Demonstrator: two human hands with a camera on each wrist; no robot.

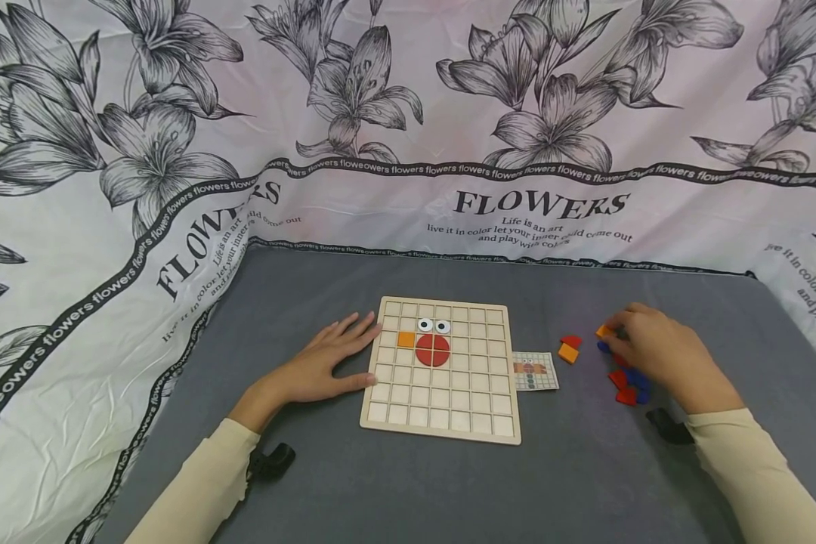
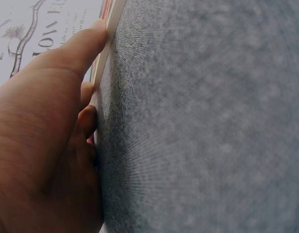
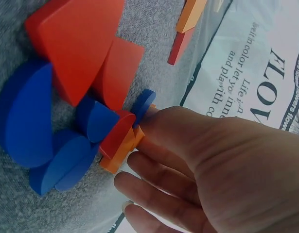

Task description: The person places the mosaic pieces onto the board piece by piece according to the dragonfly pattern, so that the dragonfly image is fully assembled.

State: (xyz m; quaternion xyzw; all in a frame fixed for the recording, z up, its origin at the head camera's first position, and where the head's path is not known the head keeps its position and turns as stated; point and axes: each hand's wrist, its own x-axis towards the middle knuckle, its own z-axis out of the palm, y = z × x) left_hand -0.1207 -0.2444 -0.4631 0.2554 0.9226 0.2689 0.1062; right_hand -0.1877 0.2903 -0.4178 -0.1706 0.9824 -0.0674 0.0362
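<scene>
A wooden grid board (image 1: 415, 415) lies flat, bearing two eye pieces (image 1: 434, 326), a red disc of quarter pieces (image 1: 432, 350) and an orange square (image 1: 406, 340). With fingers spread, my left hand (image 1: 323, 363) touches the board's left edge; in the left wrist view the thumb (image 2: 86, 46) rests against its side. To the right, my right hand (image 1: 659, 351) reaches over a pile of blocks and pinches an orange block (image 1: 603, 331) at its fingertips. That grip is partly hidden in the right wrist view, where blue half-round blocks (image 3: 25, 119) and red blocks (image 3: 76, 43) lie beside the fingers.
A printed pattern card (image 1: 536, 371) lies against the board's right side. Between card and pile are an orange block (image 1: 568, 353) and a red block (image 1: 571, 341). Grey cloth (image 1: 449, 491) covers the table; a flower-printed sheet (image 1: 381, 204) hangs behind.
</scene>
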